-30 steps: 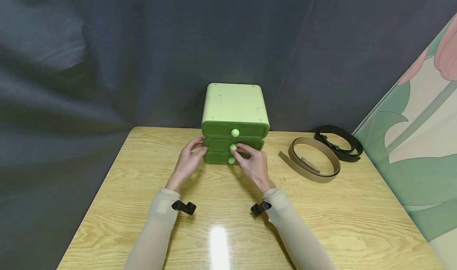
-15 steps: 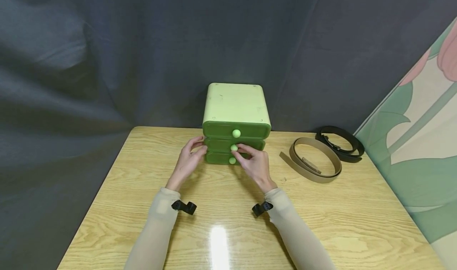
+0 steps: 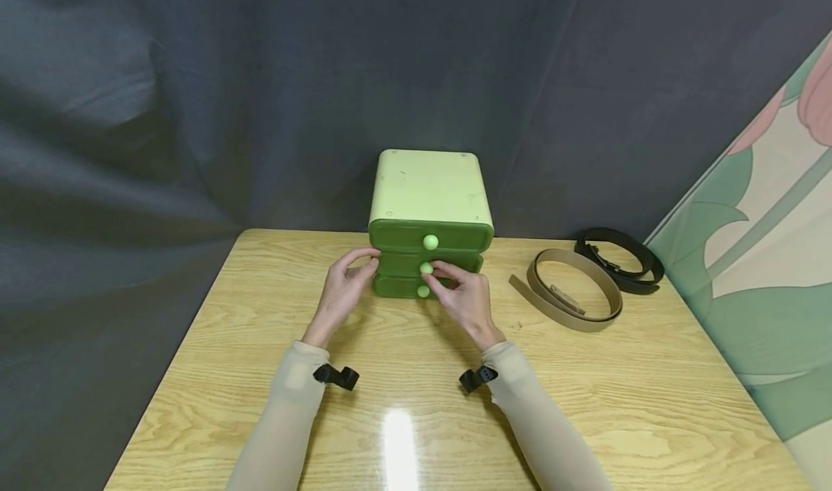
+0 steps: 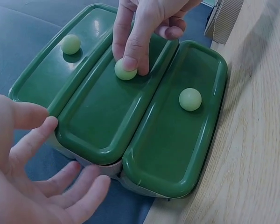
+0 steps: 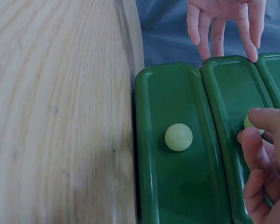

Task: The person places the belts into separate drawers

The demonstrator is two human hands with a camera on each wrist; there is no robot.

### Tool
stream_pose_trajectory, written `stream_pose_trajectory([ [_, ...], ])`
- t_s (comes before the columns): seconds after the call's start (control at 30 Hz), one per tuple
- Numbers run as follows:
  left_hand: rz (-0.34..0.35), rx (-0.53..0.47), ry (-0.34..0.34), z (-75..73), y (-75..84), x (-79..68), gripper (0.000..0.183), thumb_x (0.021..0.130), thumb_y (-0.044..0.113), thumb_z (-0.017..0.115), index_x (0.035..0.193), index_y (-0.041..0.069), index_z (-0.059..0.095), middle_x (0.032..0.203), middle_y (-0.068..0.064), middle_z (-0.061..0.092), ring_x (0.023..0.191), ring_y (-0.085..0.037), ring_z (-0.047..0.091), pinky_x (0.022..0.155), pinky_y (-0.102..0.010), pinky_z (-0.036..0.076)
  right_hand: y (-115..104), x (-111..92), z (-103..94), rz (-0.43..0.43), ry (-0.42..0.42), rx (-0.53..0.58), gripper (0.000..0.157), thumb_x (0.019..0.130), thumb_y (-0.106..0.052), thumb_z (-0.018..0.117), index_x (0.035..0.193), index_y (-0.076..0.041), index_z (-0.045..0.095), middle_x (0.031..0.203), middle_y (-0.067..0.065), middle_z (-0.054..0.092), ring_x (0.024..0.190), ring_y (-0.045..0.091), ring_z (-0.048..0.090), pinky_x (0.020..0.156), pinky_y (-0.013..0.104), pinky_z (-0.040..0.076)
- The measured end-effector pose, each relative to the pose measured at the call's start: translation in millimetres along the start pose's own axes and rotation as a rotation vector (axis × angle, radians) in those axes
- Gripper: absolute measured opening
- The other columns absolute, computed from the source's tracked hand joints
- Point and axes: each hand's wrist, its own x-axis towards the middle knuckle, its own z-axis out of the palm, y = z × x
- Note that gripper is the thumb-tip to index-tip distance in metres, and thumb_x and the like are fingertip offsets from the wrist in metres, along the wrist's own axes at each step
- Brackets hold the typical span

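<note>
Right fingers (image 4: 136, 48) around middle knob (image 4: 123, 73)

Drawer cabinet top (image 3: 429, 184): small dark marks, none legible as characters
Drawer fronts (image 4: 98, 114): no readable lettering or numbers
Middle drawer knob (image 4: 124, 73): nothing readable
Tan belt (image 3: 570, 318): no brand legible
Black belt (image 3: 629, 281): same
Wrist cameras (image 3: 336, 376): too small to read any label

Left grip (image 3: 341, 289) nearer middle drawer (image 3: 399, 264)
</note>
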Motion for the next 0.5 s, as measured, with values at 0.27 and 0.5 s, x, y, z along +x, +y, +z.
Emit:
stream_pose_trajectory([
  [0.27,0.048,0.039,-0.064,-0.3,0.9,-2.9,0.038,0.111,0.033,0.058,0.144,0.015,0.065,0.163,-0.009,0.046,0.148,-0.038,0.046,0.116,-0.060,0.046,-0.7,-0.5,-0.3,0.014,-0.015,0.009,0.021,0.090,-0.013,0.087,0.109,-0.002,0.084,0.093,0.013,0.083,0.074,0.028,0.080,0.062,0.042,0.064],
  [0.5,0.036,0.036,-0.083,0.1,3.4,-4.2,0.039,0.111,0.036,0.058,0.145,0.019,0.063,0.164,-0.007,0.043,0.149,-0.036,0.045,0.118,-0.061,0.043,-0.8,-1.5,0.2,0.006,-0.009,0.019,0.021,0.090,-0.012,0.087,0.108,-0.002,0.084,0.093,0.014,0.083,0.073,0.030,0.080,0.063,0.047,0.064],
])
